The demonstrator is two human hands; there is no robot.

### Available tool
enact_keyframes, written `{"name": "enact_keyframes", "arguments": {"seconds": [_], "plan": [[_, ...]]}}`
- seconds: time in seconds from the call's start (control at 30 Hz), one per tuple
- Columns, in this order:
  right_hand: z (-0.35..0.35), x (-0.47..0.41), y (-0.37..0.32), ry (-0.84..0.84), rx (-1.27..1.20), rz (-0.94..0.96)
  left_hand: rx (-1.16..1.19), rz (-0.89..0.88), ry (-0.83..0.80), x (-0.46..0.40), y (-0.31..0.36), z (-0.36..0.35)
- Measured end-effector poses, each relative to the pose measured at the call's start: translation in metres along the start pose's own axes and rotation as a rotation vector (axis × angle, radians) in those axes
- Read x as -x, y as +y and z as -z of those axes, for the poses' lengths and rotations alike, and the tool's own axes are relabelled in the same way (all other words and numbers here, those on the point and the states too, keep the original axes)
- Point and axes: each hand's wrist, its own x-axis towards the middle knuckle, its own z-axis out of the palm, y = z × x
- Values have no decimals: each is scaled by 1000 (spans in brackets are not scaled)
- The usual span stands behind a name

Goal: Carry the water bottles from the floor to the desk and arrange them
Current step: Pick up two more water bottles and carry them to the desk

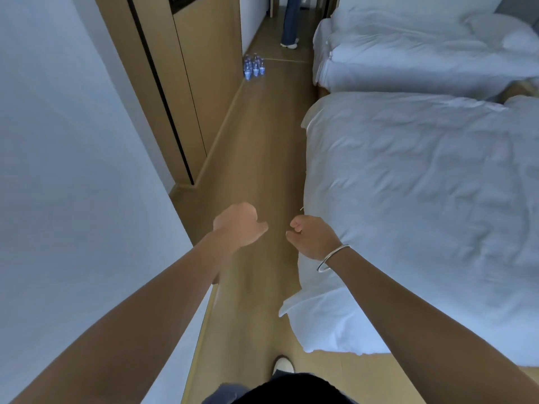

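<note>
Several clear water bottles (254,67) with blue labels stand in a cluster on the wooden floor, far ahead beside the wooden wall panel. My left hand (237,225) and my right hand (310,236) are stretched out in front of me over the floor, well short of the bottles. On both hands the fingers are curled and hold nothing. A silver bangle sits on my right wrist. No desk is in view.
A narrow wooden floor strip (262,147) runs between a white wall (73,170) on the left and two beds with white duvets (423,199) on the right. Wooden panels (186,83) line the left side farther on. Another person's legs (291,21) stand beyond the bottles.
</note>
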Motion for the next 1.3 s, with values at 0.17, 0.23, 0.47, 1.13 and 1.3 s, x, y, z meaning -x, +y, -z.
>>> {"name": "enact_keyframes", "arguments": {"seconds": [0.17, 0.23, 0.47, 1.13, 1.3], "plan": [[24, -71, 16, -13, -7, 23, -12, 49, -43, -64, 18, 8], [32, -100, 22, -26, -7, 24, -11, 66, -56, -94, 21, 11], [47, -212, 29, -50, -39, 3, -31, 63, -72, -205, 24, 26], [125, -566, -8, -20, -158, -146, -19, 30, -120, -568, 11, 120], [149, -648, 10, -41, -119, -98, -4, 54, -101, -654, 31, 126]]}}
